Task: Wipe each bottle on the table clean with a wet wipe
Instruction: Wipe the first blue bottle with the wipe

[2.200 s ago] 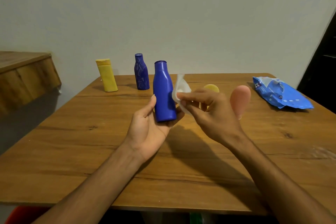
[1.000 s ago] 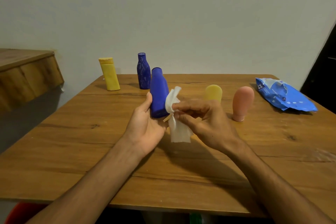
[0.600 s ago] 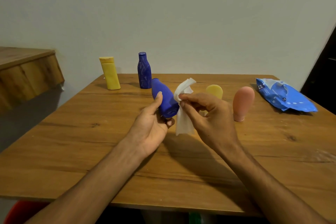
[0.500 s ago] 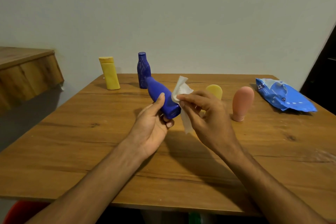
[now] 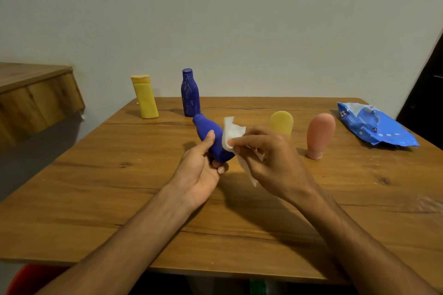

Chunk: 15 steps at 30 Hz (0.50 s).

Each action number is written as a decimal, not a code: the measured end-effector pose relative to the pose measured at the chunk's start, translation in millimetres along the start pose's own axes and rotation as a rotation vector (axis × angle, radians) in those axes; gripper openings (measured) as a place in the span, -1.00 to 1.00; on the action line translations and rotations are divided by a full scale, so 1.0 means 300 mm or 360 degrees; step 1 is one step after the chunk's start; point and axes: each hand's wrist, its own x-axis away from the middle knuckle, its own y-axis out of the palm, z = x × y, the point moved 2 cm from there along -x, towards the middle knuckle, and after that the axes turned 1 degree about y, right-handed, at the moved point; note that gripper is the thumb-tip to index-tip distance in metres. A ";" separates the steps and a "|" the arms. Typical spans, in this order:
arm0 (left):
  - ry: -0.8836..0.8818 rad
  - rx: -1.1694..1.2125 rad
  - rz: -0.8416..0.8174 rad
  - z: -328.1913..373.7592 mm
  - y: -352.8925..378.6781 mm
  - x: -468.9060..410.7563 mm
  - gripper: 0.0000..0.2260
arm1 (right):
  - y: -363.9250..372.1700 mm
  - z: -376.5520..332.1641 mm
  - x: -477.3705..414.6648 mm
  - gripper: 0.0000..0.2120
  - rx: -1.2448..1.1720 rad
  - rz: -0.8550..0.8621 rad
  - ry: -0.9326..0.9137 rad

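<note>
Bottle of blue plastic [image 5: 218, 145], tilted, held in grip of left hand [image 5: 200, 176]; right hand [image 5: 269, 159] pinches white wet wipe [image 5: 231, 130] against it.

Held bottle [image 5: 217, 139] sits before rear middle bottle [image 5: 190, 96], wipe pack [image 5: 376, 127] far right.

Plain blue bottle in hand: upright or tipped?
Tipped. The plain blue bottle leans cap-end away and leftward, its base gripped by the left hand.
</note>
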 end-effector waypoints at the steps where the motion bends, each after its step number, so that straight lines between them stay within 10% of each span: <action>1: -0.0006 0.0013 -0.0021 0.000 -0.001 -0.004 -0.76 | -0.001 0.002 0.001 -0.81 -0.0014 0.0098 0.0016; 15: -0.0099 0.0172 -0.0110 0.016 0.018 0.022 -0.70 | 0.023 -0.029 0.017 -0.81 -0.0025 0.0200 -0.0247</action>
